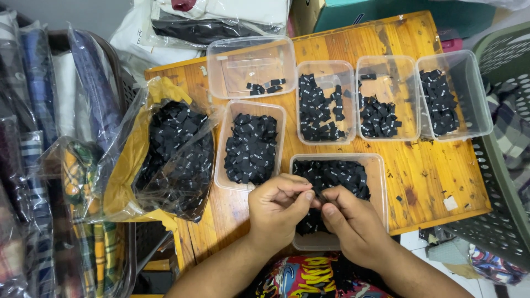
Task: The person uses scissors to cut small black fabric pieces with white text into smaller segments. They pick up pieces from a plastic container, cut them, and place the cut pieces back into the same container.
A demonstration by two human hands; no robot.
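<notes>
My left hand (pixel 277 207) and my right hand (pixel 353 223) meet over the near clear plastic tub (pixel 381 182), which is full of small black fabric labels (pixel 337 174). The fingertips of both hands pinch a black label (pixel 317 197) between them. Both hands hide the tub's near half.
Several more clear tubs with black labels stand on the wooden board (pixel 436 171): one at centre left (pixel 252 144), three along the back (pixel 326 102). A nearly empty tub (pixel 251 66) is at the back left. A clear bag of labels (pixel 174 154) lies left. A green basket (pixel 505 182) stands right.
</notes>
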